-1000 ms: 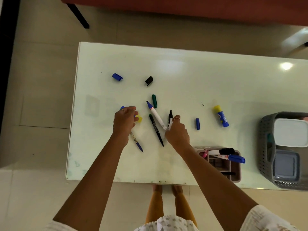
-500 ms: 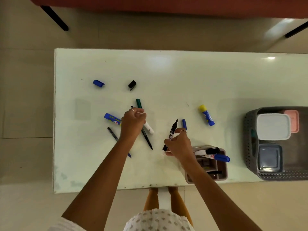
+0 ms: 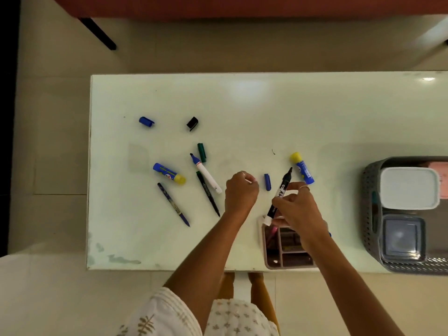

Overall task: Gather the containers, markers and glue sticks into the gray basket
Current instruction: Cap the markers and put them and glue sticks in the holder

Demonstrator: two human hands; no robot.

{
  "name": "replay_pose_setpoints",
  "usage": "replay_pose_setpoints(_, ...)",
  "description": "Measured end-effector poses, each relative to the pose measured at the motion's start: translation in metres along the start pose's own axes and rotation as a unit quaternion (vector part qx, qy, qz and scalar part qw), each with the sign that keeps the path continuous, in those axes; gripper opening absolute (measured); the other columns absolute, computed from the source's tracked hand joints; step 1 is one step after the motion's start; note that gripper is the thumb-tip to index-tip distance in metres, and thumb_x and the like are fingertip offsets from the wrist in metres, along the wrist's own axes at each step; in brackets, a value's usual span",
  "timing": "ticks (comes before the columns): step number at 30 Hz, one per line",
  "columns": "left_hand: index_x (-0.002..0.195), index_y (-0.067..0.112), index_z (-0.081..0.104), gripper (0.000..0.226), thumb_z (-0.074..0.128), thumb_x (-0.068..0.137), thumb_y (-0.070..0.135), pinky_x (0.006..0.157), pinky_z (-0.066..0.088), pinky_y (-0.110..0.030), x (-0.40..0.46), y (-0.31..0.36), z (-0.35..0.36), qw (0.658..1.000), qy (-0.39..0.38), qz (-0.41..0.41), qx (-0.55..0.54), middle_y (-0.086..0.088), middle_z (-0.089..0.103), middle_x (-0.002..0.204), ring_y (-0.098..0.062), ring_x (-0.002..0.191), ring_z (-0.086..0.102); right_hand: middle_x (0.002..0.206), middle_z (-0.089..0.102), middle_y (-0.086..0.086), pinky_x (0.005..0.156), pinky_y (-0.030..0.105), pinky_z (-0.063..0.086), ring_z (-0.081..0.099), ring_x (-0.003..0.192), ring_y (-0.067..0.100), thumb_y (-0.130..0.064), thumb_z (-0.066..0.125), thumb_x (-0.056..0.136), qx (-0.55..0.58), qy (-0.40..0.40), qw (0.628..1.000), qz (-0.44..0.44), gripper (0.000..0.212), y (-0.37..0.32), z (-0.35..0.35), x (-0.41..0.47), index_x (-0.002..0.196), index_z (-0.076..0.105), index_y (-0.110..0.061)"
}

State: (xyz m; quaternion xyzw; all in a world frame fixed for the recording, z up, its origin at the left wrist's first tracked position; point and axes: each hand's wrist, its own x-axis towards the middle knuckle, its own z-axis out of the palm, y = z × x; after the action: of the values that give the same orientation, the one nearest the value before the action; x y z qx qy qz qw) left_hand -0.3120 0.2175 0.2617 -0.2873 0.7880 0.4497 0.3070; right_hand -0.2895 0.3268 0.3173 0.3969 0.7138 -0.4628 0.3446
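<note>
Our right hand (image 3: 294,209) holds a black marker (image 3: 278,197), fingers (image 3: 282,202) curled around its lower barrel; the uncapped tip points away from us and the white end hangs just above the pink organizer (image 3: 286,248) at the near edge of the surface (image 3: 242,105). Our left hand (image 3: 240,190) hovers in a loose fist over the surface, fingers curled; a small pale bit shows at the knuckles, but we cannot tell whether it grips anything.

Between our two hands lies a small blue cap (image 3: 267,182). Just beyond the right hand rests a glue stick with a yellow cap (image 3: 302,168). To the left of the left hand lie a white marker with a blue tip (image 3: 206,173), a green cap (image 3: 201,152) beside its tip, and a thin dark green pen (image 3: 208,193) running alongside it. Farther left we see a second glue stick (image 3: 169,173) and a slim blue pen (image 3: 173,204). Well apart, toward the far left of the surface, sit a blue cap (image 3: 146,121) and a black cap (image 3: 192,123).

The gray basket (image 3: 368,214) stands at the right end of the surface, partly cut off by the frame. Inside it are a white-lidded container (image 3: 409,187), a gray-lidded container (image 3: 402,238) nearer us, and a pink one (image 3: 442,166) barely showing behind.
</note>
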Motion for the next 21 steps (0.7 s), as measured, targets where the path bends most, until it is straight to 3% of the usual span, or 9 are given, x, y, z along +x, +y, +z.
replay_pose_setpoints(3,0.097,0.009,0.065,0.015,0.054,0.089,0.015,0.082,0.057,-0.035,-0.002,-0.012,-0.018,0.999,0.030,0.001,-0.018,-0.011,0.071,0.098,-0.026,0.087,0.069,0.086,0.065,0.004,0.071,0.037,0.059,0.065,0.074,0.021,-0.014,0.063,0.086,-0.038,-0.032,0.998,-0.033,0.034,0.001,0.001,0.000,0.116,0.046,-0.019)
replay_pose_setpoints(6,0.092,0.015,0.062,0.008,0.054,0.090,0.017,0.062,0.052,-0.019,-0.005,-0.025,-0.033,0.997,0.042,-0.007,-0.066,-0.008,0.070,0.091,-0.017,0.071,0.066,0.083,0.064,-0.003,0.056,0.023,0.049,0.060,0.067,0.013,-0.016,0.059,0.087,-0.075,-0.074,0.991,-0.077,0.025,0.002,0.008,-0.003,0.109,0.051,-0.024)
replay_pose_setpoints(9,0.091,0.016,0.061,0.007,0.054,0.090,0.016,0.047,0.044,-0.008,-0.010,-0.041,-0.047,0.995,0.055,-0.007,-0.087,-0.003,0.067,0.084,-0.008,0.058,0.060,0.086,0.064,-0.002,0.068,0.027,0.051,0.059,0.075,0.013,-0.013,0.057,0.087,-0.078,-0.109,0.986,-0.103,0.024,0.000,0.019,-0.010,0.107,0.053,-0.025)
replay_pose_setpoints(13,0.096,0.011,0.064,0.014,0.053,0.089,0.013,0.052,0.046,-0.016,-0.021,-0.062,-0.065,0.993,0.078,-0.006,-0.090,-0.007,0.070,0.086,-0.013,0.061,0.063,0.086,0.067,0.001,0.085,0.037,0.050,0.062,0.084,0.019,-0.007,0.053,0.087,-0.054,-0.139,0.981,-0.127,0.026,-0.001,0.031,-0.022,0.105,0.056,-0.026)
replay_pose_setpoints(15,0.096,0.011,0.064,0.014,0.053,0.088,0.013,0.054,0.046,-0.016,-0.026,-0.073,-0.073,0.990,0.092,-0.013,-0.109,-0.006,0.070,0.085,-0.013,0.061,0.063,0.087,0.068,0.002,0.084,0.034,0.050,0.063,0.087,0.020,-0.007,0.051,0.089,-0.031,-0.155,0.980,-0.125,0.025,-0.001,0.036,-0.030,0.105,0.058,-0.026)
replay_pose_setpoints(18,0.093,0.013,0.063,0.012,0.052,0.088,0.011,0.043,0.041,-0.007,-0.030,-0.087,-0.087,0.982,0.116,-0.016,-0.147,-0.006,0.068,0.082,-0.010,0.056,0.061,0.085,0.067,0.004,0.075,0.027,0.052,0.063,0.079,0.015,-0.006,0.045,0.093,0.024,-0.186,0.975,-0.122,0.027,-0.002,0.043,-0.040,0.103,0.063,-0.024)
replay_pose_setpoints(21,0.101,0.006,0.064,0.016,0.052,0.090,0.011,0.050,0.045,-0.015,-0.029,-0.096,-0.106,0.976,0.134,-0.015,-0.173,-0.009,0.066,0.082,-0.013,0.057,0.059,0.079,0.066,0.004,0.071,0.027,0.053,0.062,0.073,0.016,-0.005,0.042,0.094,0.048,-0.205,0.969,-0.127,0.030,-0.004,0.049,-0.045,0.102,0.065,-0.022)
